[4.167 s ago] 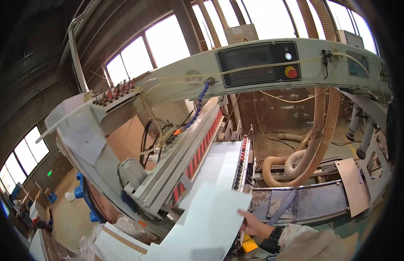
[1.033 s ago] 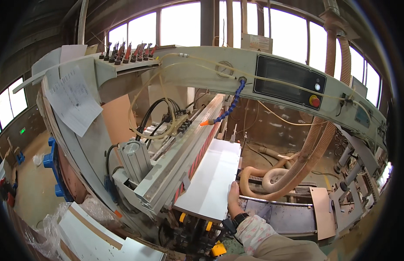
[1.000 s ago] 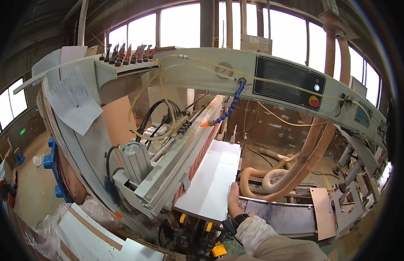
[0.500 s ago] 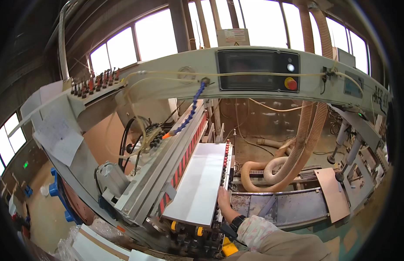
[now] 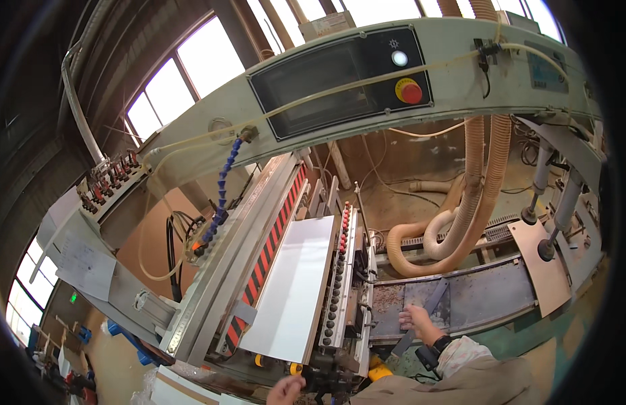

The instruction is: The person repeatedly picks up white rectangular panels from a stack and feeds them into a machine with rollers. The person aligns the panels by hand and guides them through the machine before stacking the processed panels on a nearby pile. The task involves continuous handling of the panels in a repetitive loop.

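A long white board (image 5: pixel 293 283) lies in the woodworking machine, beside a red-and-black striped guard (image 5: pixel 269 246). My left hand (image 5: pixel 286 390) is at the lower edge of the view, just below the board's near end and close to a yellow roller (image 5: pixel 296 369). Its fingers are loosely bent, with nothing visible in them. To the right of the board, my right hand (image 5: pixel 415 318) hovers with loosely curled fingers apart, in front of a grey metal bar (image 5: pixel 436 295). Contact with that bar cannot be made out. A dark band circles the right wrist.
A row of red and black knobs (image 5: pixel 333 297) runs along the board's right side. Overhead is a beam with a control panel and red emergency button (image 5: pixel 411 93). Thick hoses (image 5: pixel 478 196) hang behind. A brown panel (image 5: pixel 539 266) stands at right; more white boards (image 5: pixel 181 389) lie lower left.
My right hand has left the board's right edge and moved right, toward the grey bar. My left hand has come into view at the bottom. The camera view has tilted and shifted.
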A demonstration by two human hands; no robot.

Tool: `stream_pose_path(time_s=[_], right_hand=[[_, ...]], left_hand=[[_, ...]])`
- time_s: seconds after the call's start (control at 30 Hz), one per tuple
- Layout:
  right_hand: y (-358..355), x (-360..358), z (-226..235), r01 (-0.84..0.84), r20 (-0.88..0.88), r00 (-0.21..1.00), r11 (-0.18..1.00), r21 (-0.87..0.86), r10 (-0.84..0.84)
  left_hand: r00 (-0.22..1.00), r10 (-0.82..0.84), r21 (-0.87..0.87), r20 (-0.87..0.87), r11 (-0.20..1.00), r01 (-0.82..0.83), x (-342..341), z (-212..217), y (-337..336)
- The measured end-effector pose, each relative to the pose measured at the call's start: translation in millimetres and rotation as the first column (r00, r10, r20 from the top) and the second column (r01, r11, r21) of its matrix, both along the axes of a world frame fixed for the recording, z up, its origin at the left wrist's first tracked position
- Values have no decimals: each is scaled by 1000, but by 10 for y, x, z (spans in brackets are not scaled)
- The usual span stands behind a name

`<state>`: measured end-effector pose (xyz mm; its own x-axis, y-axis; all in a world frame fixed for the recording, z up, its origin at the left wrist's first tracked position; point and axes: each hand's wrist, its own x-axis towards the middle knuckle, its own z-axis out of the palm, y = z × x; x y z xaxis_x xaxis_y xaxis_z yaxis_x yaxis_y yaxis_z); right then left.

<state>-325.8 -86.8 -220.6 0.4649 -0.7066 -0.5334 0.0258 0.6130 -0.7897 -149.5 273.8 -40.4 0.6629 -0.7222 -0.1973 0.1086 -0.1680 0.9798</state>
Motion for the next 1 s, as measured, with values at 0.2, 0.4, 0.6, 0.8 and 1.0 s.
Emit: stream_pose_path(time_s=[0.2, 0.4, 0.6, 0.8, 1.0], right_hand=[[-217, 120, 40, -57, 101, 993, 998, 30, 53], [-214, 168, -126, -227, 217, 954, 971, 78, 206], [-164, -54, -308, -117, 184, 979, 977, 179, 83], [-141, -120, -325, -58, 145, 989, 979, 196, 30], [10, 288, -345, -149, 156, 980, 974, 169, 122]], left_hand=[[612, -259, 268, 747, 960, 79, 703, 187, -1284], [204, -423, 454, 883, 880, -142, 985, 23, -2082], [105, -525, 535, 845, 822, -196, 1042, 44, -2171], [60, -602, 605, 796, 790, -96, 1174, 139, -2322], [75, -590, 582, 804, 806, 106, 1342, 126, -2399]])
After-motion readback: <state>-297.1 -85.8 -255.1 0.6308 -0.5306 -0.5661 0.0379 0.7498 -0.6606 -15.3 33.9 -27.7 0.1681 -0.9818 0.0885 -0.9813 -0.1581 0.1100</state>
